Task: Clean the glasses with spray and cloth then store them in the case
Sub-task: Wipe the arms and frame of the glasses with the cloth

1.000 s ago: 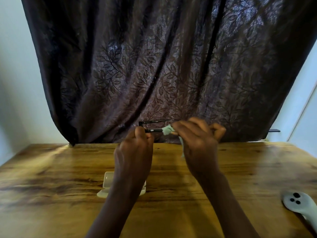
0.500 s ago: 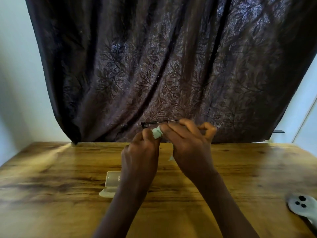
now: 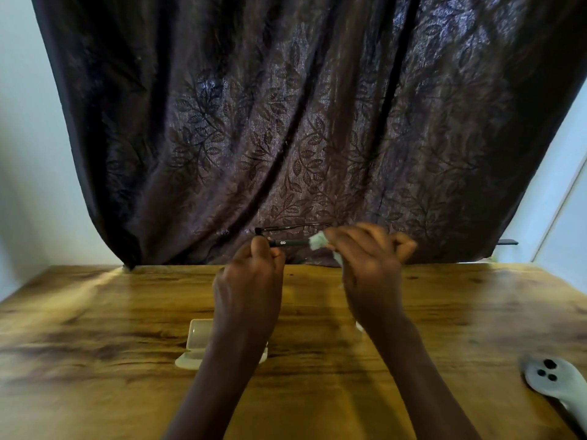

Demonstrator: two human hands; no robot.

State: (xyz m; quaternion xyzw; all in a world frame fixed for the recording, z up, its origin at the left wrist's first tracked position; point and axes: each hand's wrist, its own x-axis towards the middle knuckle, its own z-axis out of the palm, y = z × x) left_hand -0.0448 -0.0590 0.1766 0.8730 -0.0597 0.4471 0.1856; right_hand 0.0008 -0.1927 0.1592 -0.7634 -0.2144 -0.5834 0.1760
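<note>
Grip of the left hand (image 3: 251,281): the thumb and fingers pinch one end of the glasses (image 3: 287,242), so this grip is clamped on them. Grip of the right hand (image 3: 371,271): the fingers are curled round a pale green cloth (image 3: 317,241) and hold it against the dark side arm of the glasses. The glasses are up in the air between the two grips, above the counter (image 3: 95,328). A thin dark part of the frame shows just above the side arm. The right hand is a bit blurry, so the cloth may be wrapped round the arm, but I cannot be sure.

Below the left grip, a white case (image 3: 198,338) lies open on the counter, partly hidden by the left forearm. Far to the right of the right grip, and lower, lies a white controller (image 3: 546,376) with dark buttons. Behind both grips hangs a dark curtain (image 3: 286,122) with a leaf pattern.
</note>
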